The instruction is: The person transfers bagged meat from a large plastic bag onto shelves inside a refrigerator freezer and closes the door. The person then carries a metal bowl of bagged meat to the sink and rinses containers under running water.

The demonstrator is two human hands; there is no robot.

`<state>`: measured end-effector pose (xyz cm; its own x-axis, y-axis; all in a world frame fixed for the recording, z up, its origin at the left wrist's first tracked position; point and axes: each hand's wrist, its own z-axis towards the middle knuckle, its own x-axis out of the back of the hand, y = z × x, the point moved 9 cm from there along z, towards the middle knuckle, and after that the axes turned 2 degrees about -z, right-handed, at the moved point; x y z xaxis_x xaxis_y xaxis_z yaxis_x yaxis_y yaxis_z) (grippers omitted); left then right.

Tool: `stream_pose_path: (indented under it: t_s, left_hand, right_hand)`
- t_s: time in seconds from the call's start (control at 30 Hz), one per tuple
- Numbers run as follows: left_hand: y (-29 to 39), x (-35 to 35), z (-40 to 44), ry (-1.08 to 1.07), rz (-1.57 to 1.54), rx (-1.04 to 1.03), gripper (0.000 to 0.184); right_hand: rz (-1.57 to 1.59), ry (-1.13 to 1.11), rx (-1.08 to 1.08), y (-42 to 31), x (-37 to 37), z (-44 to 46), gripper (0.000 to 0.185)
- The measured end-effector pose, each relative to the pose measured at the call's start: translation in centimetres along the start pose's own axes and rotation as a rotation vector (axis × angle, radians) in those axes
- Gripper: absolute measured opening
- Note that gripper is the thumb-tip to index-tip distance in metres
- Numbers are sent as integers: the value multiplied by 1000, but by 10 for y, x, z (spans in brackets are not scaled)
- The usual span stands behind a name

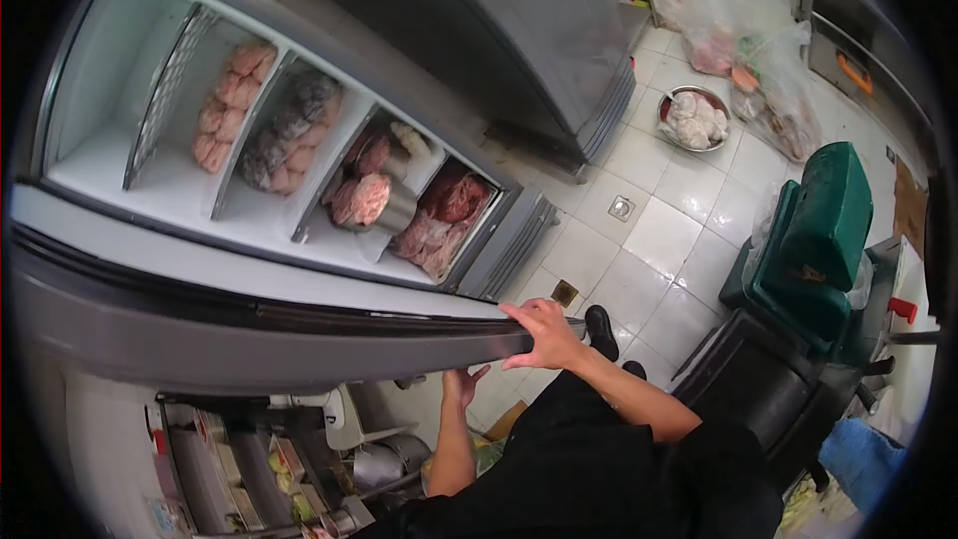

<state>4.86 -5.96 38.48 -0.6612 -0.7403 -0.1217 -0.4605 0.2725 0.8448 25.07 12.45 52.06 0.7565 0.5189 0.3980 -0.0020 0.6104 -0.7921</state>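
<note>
A grey upright fridge door (289, 347) stands open in front of me. My right hand (544, 331) grips the end of this door, thumb on the outer face and fingers over the edge. Close beside it, at the door's outer side, my left hand (461, 387) is raised with the thumb apart; the door partly hides its fingers. Inside the fridge, shelves hold bagged pink meat (233, 105), darker bagged packs (299, 130), a metal container (397, 208) with pale red meat, and more red meat (449, 220) on the end shelf.
A metal bowl (726, 100) of whitish food sits on the tiled floor (649, 230) near clear plastic bags (773, 105). Green bins (823, 220) and a black bin (748, 374) stand to the right. Another grey cabinet (539, 30) is ahead; stocked shelves (230, 469) lie at lower left.
</note>
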Motion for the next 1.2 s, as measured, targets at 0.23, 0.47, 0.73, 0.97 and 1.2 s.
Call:
stream_pose_path:
  t_s: [0.23, 0.47, 0.73, 0.97, 1.2]
  left_hand:
    - [25, -10, 55, -3, -111, -21, 72]
    - [86, -80, 134, -95, -88, -82, 87]
    - [122, -110, 195, 197, -249, -215, 89]
    - [133, -109, 280, 389, -284, -178, 91]
    - [104, -97, 291, 859, 77, -139, 70]
  right_hand:
    - [31, 50, -111, 59, -1, 63, 74]
    - [-37, -236, -321, 150, 20, 220, 82]
    - [-59, 48, -349, 264, 54, 198, 59]
    - [-266, 225, -1235, 386, 205, -131, 34]
    - [-154, 372, -1543, 474, 306, -212, 23]
